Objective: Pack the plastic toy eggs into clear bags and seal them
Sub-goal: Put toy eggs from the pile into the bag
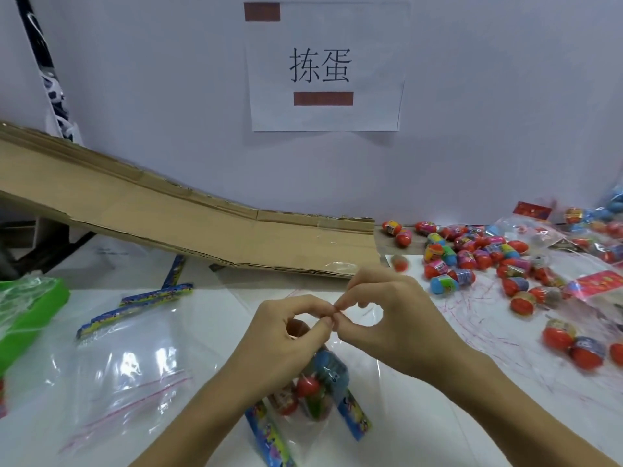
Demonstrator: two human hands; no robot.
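A clear zip bag [357, 362] stands in front of me at the table's middle. Inside it lie several toy eggs [328, 372], red and blue ones among them, and a blue printed strip. My left hand [286, 335] and my right hand [387, 315] meet above it, and each pinches the bag's top edge between thumb and forefinger, fingertips almost touching. A heap of loose toy eggs [478, 257] in red, blue, pink and yellow lies on the table to the right.
Empty clear zip bags [128, 375] with red seal lines lie at the left, with blue printed strips [148, 298] beside them. A green tray [30, 318] sits at the far left. A cardboard ramp [188, 214] slopes across the back. Filled bags [593, 237] lie at the far right.
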